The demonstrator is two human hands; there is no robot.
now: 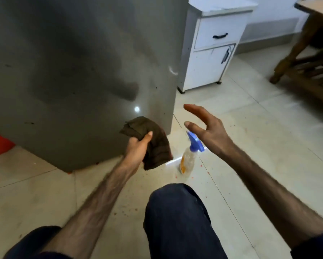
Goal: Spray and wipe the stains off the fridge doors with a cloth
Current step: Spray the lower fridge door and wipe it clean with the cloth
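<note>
A dark brown cloth (151, 144) is gripped in the left hand (136, 148), fingers curled round its bunched middle with the thumb across the front; its upper fold is held at the lower right corner of the grey fridge door (72, 71), though actual contact cannot be told. The loose end of the cloth hangs below the fist. The cloth is judged soft, light and limp, so a firm bunched hold in the palm suits it, with a flat pad of fabric left free for rubbing.

The right hand (205, 126) is held spread and empty, fingers relaxed and apart, just above the blue trigger head of a spray bottle (188, 156). The bottle stands upright on the tiled floor (250, 137), just beside the fridge's lower right corner and near a bent knee (175, 212). It is judged light, stiff plastic, possibly slick if wet; it is best taken round the neck below the trigger, with a finger on the lever.

Small dark specks are seen scattered on the door, so wiping appears unfinished. Reddish spots are seen on the floor round the bottle. A white cabinet (211, 53) stands beyond the fridge, and wooden furniture (306, 62) is at the far right.
</note>
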